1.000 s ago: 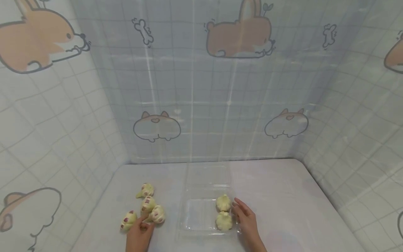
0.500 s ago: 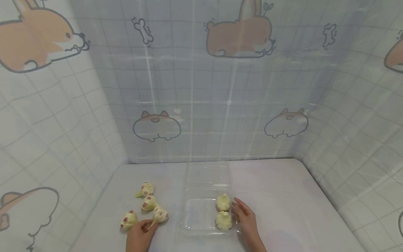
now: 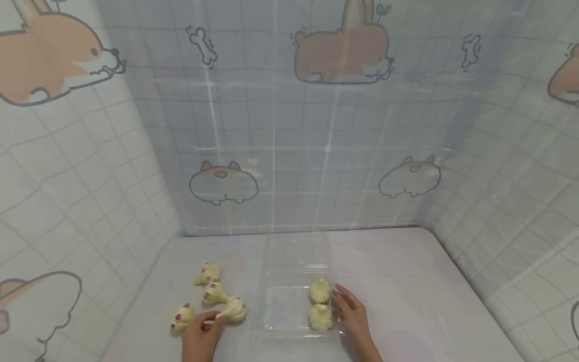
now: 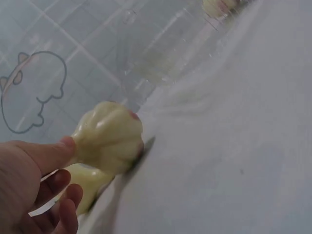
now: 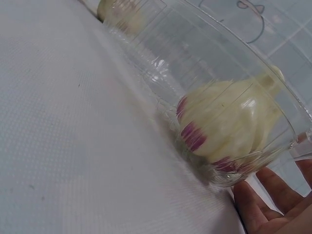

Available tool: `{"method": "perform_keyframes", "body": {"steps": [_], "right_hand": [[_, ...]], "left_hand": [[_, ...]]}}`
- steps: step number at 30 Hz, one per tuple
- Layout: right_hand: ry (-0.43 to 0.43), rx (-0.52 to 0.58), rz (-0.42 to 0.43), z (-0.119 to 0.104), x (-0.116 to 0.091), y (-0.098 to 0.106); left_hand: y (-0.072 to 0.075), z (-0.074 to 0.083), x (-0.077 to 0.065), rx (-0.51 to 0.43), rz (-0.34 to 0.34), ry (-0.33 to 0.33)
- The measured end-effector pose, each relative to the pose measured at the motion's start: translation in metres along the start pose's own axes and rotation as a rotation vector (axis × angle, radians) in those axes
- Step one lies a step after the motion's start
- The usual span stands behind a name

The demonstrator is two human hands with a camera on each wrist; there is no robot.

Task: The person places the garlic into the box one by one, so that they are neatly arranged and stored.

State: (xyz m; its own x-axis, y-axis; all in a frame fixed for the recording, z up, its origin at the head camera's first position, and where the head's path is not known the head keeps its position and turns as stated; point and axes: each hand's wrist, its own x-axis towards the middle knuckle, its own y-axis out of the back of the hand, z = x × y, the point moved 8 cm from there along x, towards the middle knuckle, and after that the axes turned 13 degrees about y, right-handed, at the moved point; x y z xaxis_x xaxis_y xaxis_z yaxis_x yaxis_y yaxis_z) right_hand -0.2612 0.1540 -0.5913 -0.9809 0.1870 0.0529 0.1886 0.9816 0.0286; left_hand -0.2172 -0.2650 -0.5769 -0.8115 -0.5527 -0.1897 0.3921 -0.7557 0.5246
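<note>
My left hand [image 3: 202,338] pinches the stem of a pale garlic bulb [image 3: 235,309] between thumb and fingers, left of a clear plastic container [image 3: 284,307]. In the left wrist view that garlic bulb [image 4: 111,139] points away from the fingertips, its purple-marked base just above the white surface. Two garlic bulbs stand one behind the other along the container's right side, the front one [image 3: 320,318] and the back one [image 3: 320,292]. My right hand [image 3: 354,318] rests at the container's right wall, fingers loosely bent; the right wrist view shows its fingertips [image 5: 243,197] right against the plastic.
Three more garlic bulbs lie on the left of the white table: one at the back [image 3: 210,272], one in the middle [image 3: 214,292] and one beside my left hand [image 3: 183,318]. The container's lid [image 3: 297,251] lies folded back. Printed curtains [image 3: 294,120] enclose three sides.
My left hand has drawn the pinched garlic bulb a little to the right, away from the others, and its base now points rightward. The right hand stays in place.
</note>
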Motion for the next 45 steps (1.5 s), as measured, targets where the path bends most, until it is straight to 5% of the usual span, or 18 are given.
{"method": "perform_keyframes", "body": {"steps": [13, 30, 38, 45], "right_hand": [[0.005, 0.017, -0.002, 0.003, -0.001, 0.000], [0.010, 0.036, 0.009, 0.000, 0.008, 0.003], [0.022, 0.062, 0.028, 0.000, 0.010, 0.006], [0.039, 0.090, 0.019, 0.003, 0.011, 0.002]], "left_hand": [[-0.001, 0.043, -0.009, -0.155, 0.080, -0.210], [-0.017, 0.116, -0.028, -0.374, 0.018, -0.528], [-0.027, 0.159, -0.055, -0.399, -0.090, -0.572], [-0.043, 0.164, -0.059, -0.368, -0.137, -0.535]]}}
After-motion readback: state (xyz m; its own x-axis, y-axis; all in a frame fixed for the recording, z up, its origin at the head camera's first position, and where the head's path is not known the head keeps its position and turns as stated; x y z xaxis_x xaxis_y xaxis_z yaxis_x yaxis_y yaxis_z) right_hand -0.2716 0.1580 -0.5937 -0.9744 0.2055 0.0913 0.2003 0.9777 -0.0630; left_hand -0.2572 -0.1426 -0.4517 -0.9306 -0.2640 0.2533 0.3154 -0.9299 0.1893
